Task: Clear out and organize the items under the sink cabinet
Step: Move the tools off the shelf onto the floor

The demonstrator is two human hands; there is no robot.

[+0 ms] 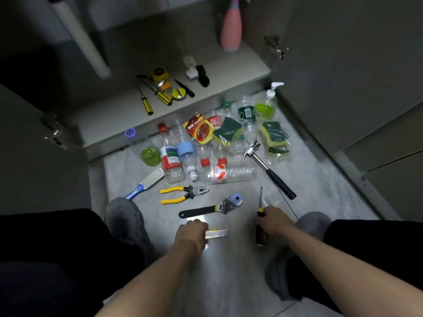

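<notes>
On the grey floor before the open sink cabinet [174, 106], my left hand [191, 234] grips a yellow utility knife [217, 233], its blade pointing right. My right hand [273, 219] holds a yellow-and-black screwdriver [260, 216] by the handle, shaft pointing away. Between the hands, a little farther out, lies a black adjustable wrench [206, 209], with yellow pliers [183, 194] to its left. A hammer [267, 169], several plastic bottles [226, 173], sponge packs [273, 138] and a blue-handled brush [145, 184] lie beyond. Screwdrivers [155, 97] and a tape measure [159, 74] sit on the cabinet floor.
A pink spray bottle [231, 28] stands deep in the cabinet and a white drain pipe [82, 40] slants down at its left. Both cabinet doors [343, 72] stand open. My knees and grey slippers [124, 216] flank the hands. A pump soap bottle [266, 104] stands at the right.
</notes>
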